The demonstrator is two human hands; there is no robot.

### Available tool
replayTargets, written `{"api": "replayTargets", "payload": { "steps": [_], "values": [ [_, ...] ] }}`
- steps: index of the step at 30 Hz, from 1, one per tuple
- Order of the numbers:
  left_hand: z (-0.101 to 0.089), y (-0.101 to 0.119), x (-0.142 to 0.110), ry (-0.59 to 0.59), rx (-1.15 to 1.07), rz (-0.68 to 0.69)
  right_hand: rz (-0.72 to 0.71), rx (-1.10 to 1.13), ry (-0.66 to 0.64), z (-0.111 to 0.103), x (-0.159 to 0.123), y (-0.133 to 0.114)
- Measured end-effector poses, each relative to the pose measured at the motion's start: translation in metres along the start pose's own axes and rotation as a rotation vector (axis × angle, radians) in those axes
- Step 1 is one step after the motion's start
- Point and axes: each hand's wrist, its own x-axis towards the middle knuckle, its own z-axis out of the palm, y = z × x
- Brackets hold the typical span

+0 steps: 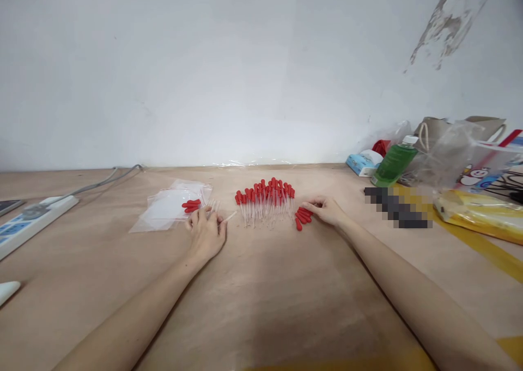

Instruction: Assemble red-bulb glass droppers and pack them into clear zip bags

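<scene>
Seeing droppers [265, 195] fanned out on the tabletop [229, 300] between left hand [206, 233], curled over tubes [214, 206], and right hand [326, 211], touching or nearly touching loose bulbs [303, 217]. Can't tell if actually gripping anything with either. Could easily bump those droppers with a careless right-side sweep, send bulbs rolling, or drag the bags [158, 210] by snagging a tube.

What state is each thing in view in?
Left hand: fingers bent over clear tubes
Right hand: fingertips at loose red bulbs
Droppers: assembled, lying grouped
Bags: flat, overlapping
Bottle: capped
Power strip: lying flat; switched on or off, cannot tell
</scene>
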Motion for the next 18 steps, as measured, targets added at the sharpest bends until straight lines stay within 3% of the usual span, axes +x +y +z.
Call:
{"api": "replayTargets", "payload": {
  "steps": [5, 10, 14, 16, 18],
  "values": [
    [-0.005, -0.005, -0.003, 0.074, -0.097, 0.001, -0.011, -0.018, 0.021, 0.003, -0.001, 0.001],
    [-0.005, -0.003, -0.011, 0.082, -0.337, 0.264, -0.068, 0.047, 0.058, 0.005, -0.003, 0.002],
    [-0.004, 0.007, -0.017, 0.044, -0.401, 0.51, -0.107, 0.1, 0.211, 0.007, -0.005, -0.006],
    [-0.005, 0.01, -0.018, 0.008, -0.409, 0.564, -0.153, 0.112, 0.267, 0.013, -0.01, -0.017],
    [-0.006, 0.012, -0.018, -0.013, -0.418, 0.554, -0.239, 0.102, 0.236, 0.025, -0.018, -0.031]
  ]
}}
